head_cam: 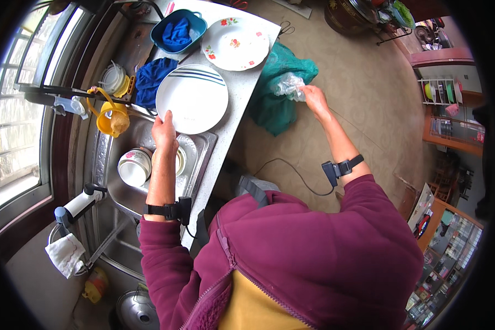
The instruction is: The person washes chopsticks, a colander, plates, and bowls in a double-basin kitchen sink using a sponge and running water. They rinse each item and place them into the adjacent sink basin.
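Observation:
My left hand [165,132] grips the near rim of a white plate [192,101] with dark stripes, thumb on its upper face, above the counter's edge by the sink. My right hand [314,100] is stretched out to the right, its fingers closed on crumpled clear plastic [289,86]. That plastic lies against a green plastic bag [276,109] beside the counter. A large white plate with red flowers [235,43] rests on the counter beyond the striped one. Left of the striped plate is a bunched blue cloth [152,80].
The steel sink [115,192] holds stacked bowls [134,169]. A teal basin [156,37] with a blue cloth stands on the counter [241,88]. A yellow basket [107,117] hangs over the sink. The faucet [80,206] sits at its left. A black cable [291,168] runs from my right forearm band.

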Action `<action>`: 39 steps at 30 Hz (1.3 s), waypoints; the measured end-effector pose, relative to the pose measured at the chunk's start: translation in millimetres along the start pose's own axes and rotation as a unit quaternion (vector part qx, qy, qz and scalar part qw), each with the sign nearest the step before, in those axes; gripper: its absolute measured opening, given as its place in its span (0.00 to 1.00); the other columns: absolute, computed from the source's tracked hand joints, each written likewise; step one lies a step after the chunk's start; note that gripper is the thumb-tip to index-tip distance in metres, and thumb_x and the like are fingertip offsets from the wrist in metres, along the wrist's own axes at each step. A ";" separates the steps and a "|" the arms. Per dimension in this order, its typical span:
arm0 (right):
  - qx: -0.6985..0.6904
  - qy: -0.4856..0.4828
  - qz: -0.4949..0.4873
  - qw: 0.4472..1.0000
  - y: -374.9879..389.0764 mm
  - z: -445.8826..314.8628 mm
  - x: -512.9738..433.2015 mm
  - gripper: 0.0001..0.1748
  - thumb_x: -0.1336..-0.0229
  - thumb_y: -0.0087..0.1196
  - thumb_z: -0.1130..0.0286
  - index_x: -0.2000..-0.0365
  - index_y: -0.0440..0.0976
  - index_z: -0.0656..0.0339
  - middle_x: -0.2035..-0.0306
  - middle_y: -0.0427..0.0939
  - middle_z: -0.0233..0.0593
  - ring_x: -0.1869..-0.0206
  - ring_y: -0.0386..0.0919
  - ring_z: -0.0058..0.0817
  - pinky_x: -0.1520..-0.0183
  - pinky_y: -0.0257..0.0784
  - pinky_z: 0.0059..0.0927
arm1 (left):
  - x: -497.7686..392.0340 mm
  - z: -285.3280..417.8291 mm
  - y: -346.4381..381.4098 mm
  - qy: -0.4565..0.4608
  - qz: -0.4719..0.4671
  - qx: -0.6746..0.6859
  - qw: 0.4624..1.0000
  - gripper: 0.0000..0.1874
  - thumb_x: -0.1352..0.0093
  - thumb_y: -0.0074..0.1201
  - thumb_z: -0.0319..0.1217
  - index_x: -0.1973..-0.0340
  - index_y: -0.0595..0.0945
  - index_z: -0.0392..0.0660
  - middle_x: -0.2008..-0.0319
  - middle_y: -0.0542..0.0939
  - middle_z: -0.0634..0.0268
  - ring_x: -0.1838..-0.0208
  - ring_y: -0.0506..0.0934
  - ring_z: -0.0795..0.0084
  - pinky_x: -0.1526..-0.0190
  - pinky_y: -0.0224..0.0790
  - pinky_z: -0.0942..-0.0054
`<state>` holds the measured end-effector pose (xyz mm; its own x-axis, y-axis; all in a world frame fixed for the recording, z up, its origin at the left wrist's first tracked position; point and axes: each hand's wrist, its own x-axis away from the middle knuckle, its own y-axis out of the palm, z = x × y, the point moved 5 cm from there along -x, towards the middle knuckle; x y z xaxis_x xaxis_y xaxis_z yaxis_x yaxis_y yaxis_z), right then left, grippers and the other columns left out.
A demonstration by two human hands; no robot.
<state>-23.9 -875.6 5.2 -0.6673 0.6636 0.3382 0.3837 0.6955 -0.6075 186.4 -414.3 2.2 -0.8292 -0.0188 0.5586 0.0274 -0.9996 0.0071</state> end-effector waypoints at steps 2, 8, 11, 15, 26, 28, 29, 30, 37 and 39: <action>0.120 -0.067 0.000 0.990 13.4 3.6 13.3 0.20 0.41 0.48 0.58 0.72 0.79 0.66 0.69 0.81 0.50 0.64 0.78 0.45 0.58 0.70 0.41 | 0.5 1.3 0.0 -0.002 0.002 -0.017 1.000 0.18 0.30 0.54 0.34 0.49 0.77 0.35 0.60 0.82 0.59 0.64 0.80 0.70 0.65 0.76 0.69; 0.164 -0.197 -0.224 0.940 50.7 -52.0 87.9 0.18 0.42 0.47 0.60 0.76 0.80 0.62 0.70 0.81 0.46 0.64 0.76 0.47 0.55 0.69 0.43 | 24.8 21.9 -3.1 -0.028 -0.056 -0.087 0.994 0.23 0.28 0.51 0.36 0.42 0.72 0.38 0.54 0.80 0.57 0.58 0.80 0.64 0.64 0.81 0.65; 0.166 -0.299 -0.373 0.863 47.3 -125.3 133.6 0.14 0.41 0.48 0.64 0.69 0.82 0.60 0.66 0.82 0.39 0.59 0.75 0.38 0.52 0.69 0.37 | 39.7 31.4 -20.5 -0.005 -0.034 -0.058 0.998 0.23 0.28 0.51 0.35 0.41 0.72 0.37 0.57 0.78 0.58 0.61 0.77 0.72 0.72 0.79 0.73; 0.029 -0.377 -0.480 0.792 56.8 -217.0 183.8 0.13 0.38 0.47 0.67 0.64 0.81 0.61 0.65 0.81 0.38 0.57 0.75 0.35 0.50 0.69 0.35 | 51.6 24.9 -69.6 0.017 -0.012 -0.106 0.994 0.23 0.28 0.51 0.38 0.41 0.73 0.37 0.54 0.78 0.58 0.65 0.78 0.71 0.71 0.78 0.74; -0.048 -0.506 -0.327 0.797 211.2 -308.0 182.0 0.17 0.39 0.52 0.70 0.50 0.76 0.60 0.43 0.72 0.48 0.47 0.75 0.39 0.46 0.72 0.35 | 104.4 -45.4 -170.8 -0.077 0.057 -0.037 0.995 0.25 0.28 0.50 0.38 0.41 0.70 0.33 0.53 0.78 0.54 0.65 0.81 0.64 0.67 0.79 0.70; -0.143 -0.403 -0.335 0.840 206.2 -292.1 148.3 0.18 0.40 0.53 0.69 0.49 0.75 0.60 0.42 0.71 0.47 0.50 0.77 0.33 0.52 0.76 0.31 | 111.7 -48.0 -175.3 -0.078 0.057 -0.036 0.995 0.24 0.28 0.52 0.39 0.42 0.72 0.36 0.53 0.78 0.55 0.66 0.80 0.67 0.69 0.78 0.71; -0.121 -0.337 -0.289 0.888 196.0 -275.6 126.4 0.17 0.39 0.53 0.68 0.51 0.75 0.62 0.50 0.75 0.42 0.56 0.79 0.25 0.62 0.77 0.25 | 115.1 -48.6 -177.1 -0.069 0.054 -0.037 0.995 0.24 0.28 0.52 0.40 0.43 0.73 0.37 0.53 0.78 0.55 0.66 0.80 0.67 0.69 0.77 0.72; -0.165 -0.171 -0.327 0.915 186.7 -250.1 103.4 0.15 0.37 0.52 0.64 0.56 0.74 0.64 0.58 0.78 0.41 0.60 0.80 0.26 0.68 0.76 0.25 | 118.5 -50.5 -180.6 -0.076 0.063 -0.035 0.995 0.23 0.29 0.53 0.40 0.43 0.74 0.38 0.52 0.78 0.56 0.66 0.80 0.68 0.70 0.77 0.72; -0.346 0.191 -0.118 0.911 122.5 -150.7 -17.0 0.23 0.33 0.46 0.58 0.56 0.65 0.73 0.64 0.79 0.61 0.75 0.82 0.40 0.82 0.75 0.27 | 131.4 -52.6 -191.2 -0.076 0.087 0.003 0.993 0.20 0.30 0.56 0.38 0.47 0.77 0.42 0.52 0.77 0.55 0.67 0.81 0.69 0.71 0.78 0.73; -0.375 0.177 -0.109 0.903 129.6 -147.5 -43.8 0.19 0.34 0.46 0.62 0.59 0.68 0.73 0.62 0.79 0.63 0.77 0.82 0.41 0.84 0.74 0.27 | 132.5 -47.4 -186.5 -0.073 0.078 -0.006 0.994 0.20 0.30 0.55 0.38 0.46 0.76 0.42 0.52 0.77 0.56 0.67 0.81 0.69 0.71 0.78 0.73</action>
<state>149.3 -773.9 17.7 -0.5840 0.4415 0.6812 0.6808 0.7234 0.1149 44.9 -231.3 35.6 -0.7255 -0.1706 0.6668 0.1415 -0.9851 -0.0981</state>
